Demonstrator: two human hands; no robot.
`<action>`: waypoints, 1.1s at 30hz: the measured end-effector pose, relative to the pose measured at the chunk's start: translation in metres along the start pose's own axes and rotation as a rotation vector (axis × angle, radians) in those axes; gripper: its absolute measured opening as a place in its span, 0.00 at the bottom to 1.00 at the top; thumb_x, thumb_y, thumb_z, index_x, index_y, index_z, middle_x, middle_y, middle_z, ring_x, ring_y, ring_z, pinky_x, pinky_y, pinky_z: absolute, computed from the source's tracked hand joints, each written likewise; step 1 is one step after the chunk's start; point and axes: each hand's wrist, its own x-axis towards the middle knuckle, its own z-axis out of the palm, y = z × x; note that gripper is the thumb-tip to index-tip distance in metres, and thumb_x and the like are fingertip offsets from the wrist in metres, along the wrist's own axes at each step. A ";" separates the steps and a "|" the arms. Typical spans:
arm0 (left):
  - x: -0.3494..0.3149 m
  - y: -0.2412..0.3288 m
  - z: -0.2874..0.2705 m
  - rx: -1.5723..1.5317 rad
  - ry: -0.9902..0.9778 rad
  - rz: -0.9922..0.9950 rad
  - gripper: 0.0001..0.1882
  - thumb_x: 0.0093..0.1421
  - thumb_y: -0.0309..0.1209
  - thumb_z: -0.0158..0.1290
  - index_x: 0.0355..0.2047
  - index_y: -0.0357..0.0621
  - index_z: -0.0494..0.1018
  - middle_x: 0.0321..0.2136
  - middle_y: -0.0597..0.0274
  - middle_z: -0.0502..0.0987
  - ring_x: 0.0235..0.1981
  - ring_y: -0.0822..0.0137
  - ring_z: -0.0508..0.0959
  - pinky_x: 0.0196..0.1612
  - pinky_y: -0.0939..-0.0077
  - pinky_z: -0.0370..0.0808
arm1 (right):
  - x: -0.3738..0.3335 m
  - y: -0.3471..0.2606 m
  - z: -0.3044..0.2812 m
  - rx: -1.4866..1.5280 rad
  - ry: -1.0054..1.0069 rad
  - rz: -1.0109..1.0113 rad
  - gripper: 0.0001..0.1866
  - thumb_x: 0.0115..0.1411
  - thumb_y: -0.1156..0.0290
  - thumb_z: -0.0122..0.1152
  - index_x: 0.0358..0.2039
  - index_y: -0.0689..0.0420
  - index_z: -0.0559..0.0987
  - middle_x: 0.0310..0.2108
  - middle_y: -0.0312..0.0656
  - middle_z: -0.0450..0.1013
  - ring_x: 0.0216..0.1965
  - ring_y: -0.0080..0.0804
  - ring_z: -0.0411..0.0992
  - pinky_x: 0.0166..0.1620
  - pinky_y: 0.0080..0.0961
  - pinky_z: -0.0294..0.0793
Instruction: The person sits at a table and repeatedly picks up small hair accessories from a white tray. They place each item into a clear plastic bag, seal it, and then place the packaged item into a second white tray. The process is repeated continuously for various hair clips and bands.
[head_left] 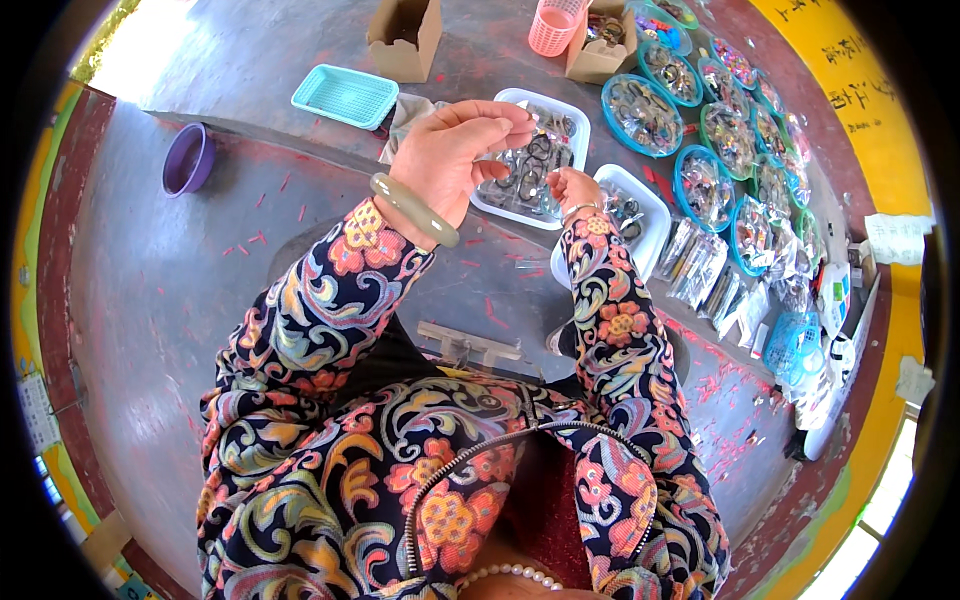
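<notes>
My left hand (450,145), with a pale bangle at the wrist, is raised over the near-left side of a white tray (480,200). Its fingers are curled, the tips drawn together; whatever they pinch is too small to make out. Dark looped items in clear wrapping (535,165) lie in that tray. My right hand (573,190) hovers between this tray and a second white tray (652,200), fingers bent inward and closed. What it holds, if anything, I cannot make out. Dark items (622,212) also lie in the second tray, partly hidden by my right arm.
Round blue and green baskets (640,115) of small packaged goods crowd the right. Clear packets (695,265) lie in front of them. A turquoise basket (345,95), cardboard boxes (405,45) and a pink basket (555,28) stand farther back. A purple basin (188,160) sits left.
</notes>
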 end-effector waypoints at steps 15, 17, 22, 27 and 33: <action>-0.001 -0.001 0.003 0.096 0.010 -0.029 0.10 0.56 0.26 0.45 0.37 0.38 0.71 0.38 0.57 0.74 0.42 0.68 0.73 0.33 0.79 0.66 | 0.035 -0.021 -0.252 0.030 0.296 0.015 0.10 0.53 0.69 0.52 0.32 0.62 0.71 0.24 0.45 0.72 0.24 0.33 0.72 0.22 0.23 0.69; -0.001 -0.003 0.003 0.110 0.013 -0.036 0.10 0.56 0.26 0.45 0.38 0.38 0.71 0.39 0.57 0.74 0.42 0.68 0.73 0.33 0.79 0.66 | 0.055 0.012 -0.260 -0.039 0.319 0.192 0.09 0.52 0.68 0.54 0.22 0.61 0.71 0.17 0.43 0.69 0.17 0.30 0.68 0.17 0.23 0.66; 0.004 -0.010 0.004 0.132 -0.016 -0.077 0.10 0.57 0.27 0.45 0.38 0.38 0.71 0.38 0.58 0.74 0.42 0.68 0.73 0.33 0.80 0.66 | 0.076 0.069 -0.255 -0.904 0.112 -0.022 0.15 0.52 0.64 0.53 0.35 0.61 0.69 0.21 0.47 0.71 0.15 0.34 0.67 0.17 0.26 0.66; 0.006 -0.013 0.003 0.145 -0.029 -0.112 0.10 0.57 0.27 0.44 0.38 0.38 0.71 0.38 0.58 0.74 0.41 0.69 0.73 0.33 0.81 0.66 | 0.048 0.076 -0.206 -0.008 0.337 0.389 0.20 0.53 0.65 0.52 0.45 0.56 0.62 0.27 0.50 0.72 0.19 0.37 0.68 0.19 0.32 0.67; 0.006 -0.012 0.011 0.144 -0.075 -0.136 0.10 0.57 0.27 0.45 0.38 0.39 0.71 0.37 0.59 0.75 0.41 0.69 0.73 0.33 0.81 0.66 | 0.051 0.062 -0.215 0.219 0.342 0.444 0.10 0.54 0.67 0.49 0.31 0.61 0.67 0.22 0.45 0.69 0.19 0.33 0.67 0.20 0.30 0.68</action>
